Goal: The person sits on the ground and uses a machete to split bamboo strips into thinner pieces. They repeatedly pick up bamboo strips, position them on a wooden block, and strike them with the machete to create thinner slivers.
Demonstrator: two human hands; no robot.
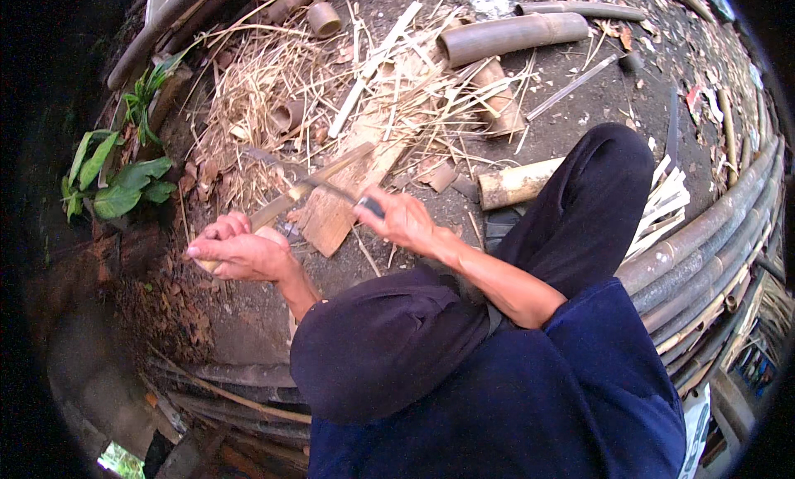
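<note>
My left hand (247, 251) is closed around the lower end of a split bamboo strip (272, 211), which slants up and to the right. In my right hand (403, 224) is the dark handle of a knife (330, 187). Its blade reaches left and crosses the strip, with motion blur near the tip. I cannot tell how deep the edge sits in the bamboo. Beneath both lies a flat wooden board (330, 222), partly covered by shavings (265, 86).
A pale split piece (374, 69) lies among the shavings. Cut bamboo tubes (513, 38) rest beyond, and another tube (517, 183) is beside my right knee. Split strips (662, 202) and long bamboo poles (696, 243) line the right. A green plant (132, 185) grows at left.
</note>
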